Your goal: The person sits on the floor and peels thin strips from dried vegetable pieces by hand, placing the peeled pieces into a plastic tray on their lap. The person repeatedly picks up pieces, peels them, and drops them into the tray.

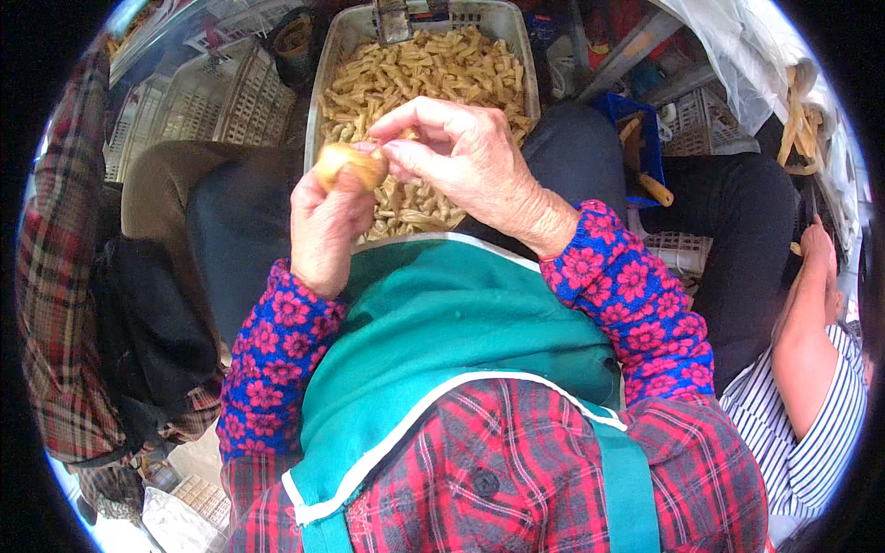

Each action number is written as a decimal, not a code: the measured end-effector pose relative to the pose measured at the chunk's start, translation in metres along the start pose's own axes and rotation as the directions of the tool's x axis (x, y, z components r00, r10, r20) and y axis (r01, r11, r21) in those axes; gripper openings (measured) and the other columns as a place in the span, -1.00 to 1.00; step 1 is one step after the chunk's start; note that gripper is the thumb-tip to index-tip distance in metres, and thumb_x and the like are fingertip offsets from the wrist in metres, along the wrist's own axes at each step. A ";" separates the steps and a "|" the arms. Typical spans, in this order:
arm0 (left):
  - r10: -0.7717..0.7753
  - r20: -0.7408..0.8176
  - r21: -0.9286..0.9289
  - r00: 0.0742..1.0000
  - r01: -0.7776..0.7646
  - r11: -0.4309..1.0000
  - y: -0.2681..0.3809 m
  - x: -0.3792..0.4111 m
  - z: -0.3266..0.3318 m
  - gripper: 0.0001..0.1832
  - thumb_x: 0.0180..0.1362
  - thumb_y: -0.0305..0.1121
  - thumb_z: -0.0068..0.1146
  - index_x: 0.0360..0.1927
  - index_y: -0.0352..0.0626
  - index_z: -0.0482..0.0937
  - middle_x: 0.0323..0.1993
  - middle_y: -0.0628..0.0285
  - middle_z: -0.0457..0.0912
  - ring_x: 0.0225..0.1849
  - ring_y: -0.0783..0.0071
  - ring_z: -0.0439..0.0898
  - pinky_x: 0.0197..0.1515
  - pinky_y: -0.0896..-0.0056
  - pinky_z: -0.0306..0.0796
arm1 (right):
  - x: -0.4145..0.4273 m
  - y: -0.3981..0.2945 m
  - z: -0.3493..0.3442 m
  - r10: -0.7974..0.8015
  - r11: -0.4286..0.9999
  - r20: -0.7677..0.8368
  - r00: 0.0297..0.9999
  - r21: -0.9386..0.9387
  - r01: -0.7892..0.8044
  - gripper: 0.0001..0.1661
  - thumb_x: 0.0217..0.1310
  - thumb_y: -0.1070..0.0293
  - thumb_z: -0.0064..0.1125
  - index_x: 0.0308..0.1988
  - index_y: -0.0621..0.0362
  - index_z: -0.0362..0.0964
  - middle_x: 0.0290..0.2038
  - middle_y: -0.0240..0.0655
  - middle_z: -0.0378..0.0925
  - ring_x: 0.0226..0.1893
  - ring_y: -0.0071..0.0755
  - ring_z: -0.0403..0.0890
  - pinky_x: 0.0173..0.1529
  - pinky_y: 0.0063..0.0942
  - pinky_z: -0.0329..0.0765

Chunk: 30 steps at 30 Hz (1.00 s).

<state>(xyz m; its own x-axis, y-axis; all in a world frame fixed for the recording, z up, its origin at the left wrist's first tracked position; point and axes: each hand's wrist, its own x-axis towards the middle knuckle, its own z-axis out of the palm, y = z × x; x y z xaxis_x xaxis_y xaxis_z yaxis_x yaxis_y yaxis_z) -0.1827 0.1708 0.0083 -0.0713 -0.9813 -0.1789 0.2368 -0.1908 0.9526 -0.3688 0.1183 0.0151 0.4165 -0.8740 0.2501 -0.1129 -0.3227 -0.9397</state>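
Note:
My left hand (328, 218) grips a small yellow-tan bundle (351, 168), blurred and apparently a rolled strip of food such as tofu skin. Close by its right end, the thumb and fingers of my right hand (460, 148) pinch a bit of the same material. Both hands are above a pale plastic crate (317, 83). Knotted tan strips (429, 66) of similar colour fill the crate, and part of them is hidden behind my hands.
White slatted crates (252, 90) stand at the left. A blue bin (632, 152) at the right holds a wooden-handled tool (655, 190). One person's plaid sleeve (59, 276) is at far left; another's bare forearm (805, 297) is at far right, near hanging tan strips (798, 131).

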 end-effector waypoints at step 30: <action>0.099 -0.121 0.083 0.988 -0.090 0.993 -0.002 -0.014 -0.032 -0.81 0.31 -0.32 0.32 -0.16 -0.22 0.63 -0.34 0.36 0.66 -0.43 0.72 0.45 -0.32 0.62 0.35 | 0.006 0.039 0.015 0.138 0.981 0.112 0.984 0.123 -0.152 -0.64 0.38 0.08 0.29 -0.06 0.15 0.57 -0.25 -0.43 0.68 -0.32 -0.58 0.63 -0.16 -0.54 0.59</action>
<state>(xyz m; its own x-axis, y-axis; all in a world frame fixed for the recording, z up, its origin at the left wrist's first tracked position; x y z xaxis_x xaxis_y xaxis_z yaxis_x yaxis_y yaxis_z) -0.1511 0.1841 0.0009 0.0705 -0.9912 -0.1119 0.1610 -0.0994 0.9819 -0.3567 0.1062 -0.0234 0.4956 -0.8639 0.0899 -0.0635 -0.1392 -0.9882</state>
